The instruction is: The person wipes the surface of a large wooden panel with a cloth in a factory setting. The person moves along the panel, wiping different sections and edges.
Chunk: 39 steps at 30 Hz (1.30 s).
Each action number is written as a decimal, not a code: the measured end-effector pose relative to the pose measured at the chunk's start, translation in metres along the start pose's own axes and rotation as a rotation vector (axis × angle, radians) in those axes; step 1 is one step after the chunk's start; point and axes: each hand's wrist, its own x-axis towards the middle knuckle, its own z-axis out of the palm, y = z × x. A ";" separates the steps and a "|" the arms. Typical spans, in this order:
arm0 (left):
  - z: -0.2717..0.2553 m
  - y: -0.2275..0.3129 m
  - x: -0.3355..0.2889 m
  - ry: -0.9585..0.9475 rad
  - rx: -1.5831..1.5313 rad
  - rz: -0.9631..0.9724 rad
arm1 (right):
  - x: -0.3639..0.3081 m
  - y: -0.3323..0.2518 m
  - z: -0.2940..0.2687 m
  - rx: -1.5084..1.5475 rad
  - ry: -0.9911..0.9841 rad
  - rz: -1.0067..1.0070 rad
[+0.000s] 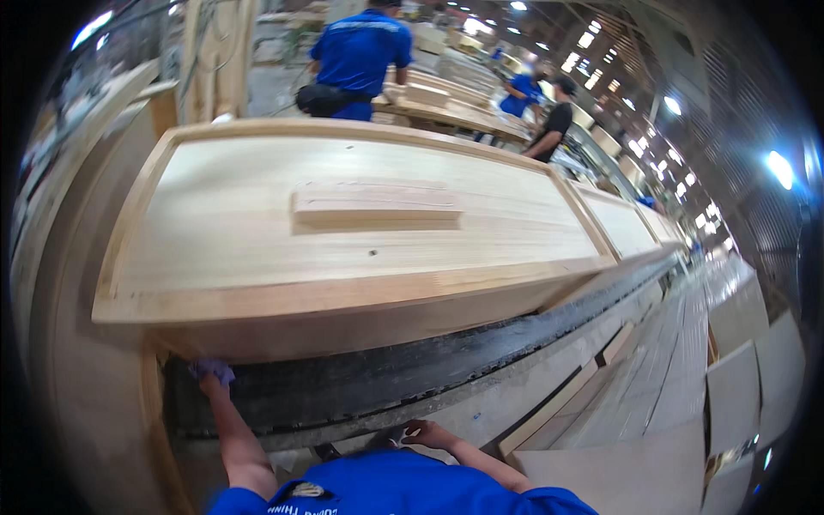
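Note:
A crumpled purple cloth (213,369) is bunched in my left hand (209,383), which reaches out over the black surface (360,386) by the near left corner of a large wooden panel. Close to my waist, my right hand (432,436) has its fingers curled beside a small dark grey thing (396,436). What the right fingers hold, if anything, is too small to make out. The framed wooden panel (232,240) lies flat in front of me. A pale wooden block (378,201) rests on its middle.
More framed panels (618,221) continue the row to the right. Long boards (639,378) are stacked at my right, with a tall wooden wall (86,343) on the left. Beyond the panel, a person in blue (360,56) bends over a workbench (463,112); others stand farther right.

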 end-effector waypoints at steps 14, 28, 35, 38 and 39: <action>0.092 -0.085 -0.124 -0.283 0.171 -0.348 | -0.003 0.021 -0.055 0.106 -0.134 -0.175; 0.194 -0.352 -0.456 -1.223 0.835 -0.282 | -0.051 0.125 -0.152 1.524 0.411 -0.338; 0.237 -0.346 -0.491 -1.314 0.647 -0.280 | -0.118 0.151 -0.180 0.707 0.998 -0.250; 0.219 -0.349 -0.517 -1.523 0.772 -0.822 | -0.127 0.162 -0.163 0.498 1.567 -0.315; 0.201 -0.358 -0.543 -1.481 0.738 -0.921 | -0.126 0.165 -0.154 0.752 1.557 -0.368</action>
